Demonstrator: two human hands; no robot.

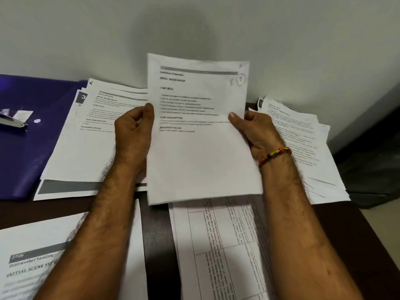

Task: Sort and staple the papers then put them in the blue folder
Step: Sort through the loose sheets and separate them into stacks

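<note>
Both hands' grip (192, 124), printed sheet (201, 152) upright

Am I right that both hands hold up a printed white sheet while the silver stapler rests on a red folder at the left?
Not quite: the folder is blue, not red. The head view shows the silver stapler on it, and both hands, left and right, holding up the printed white sheet.

A printed sheet (201, 131) is held upright above a dark table. Stacks of printed papers (86, 144) lie around it. A blue folder (26, 152) lies flat at left, a stapler (12, 121) on it.
</note>
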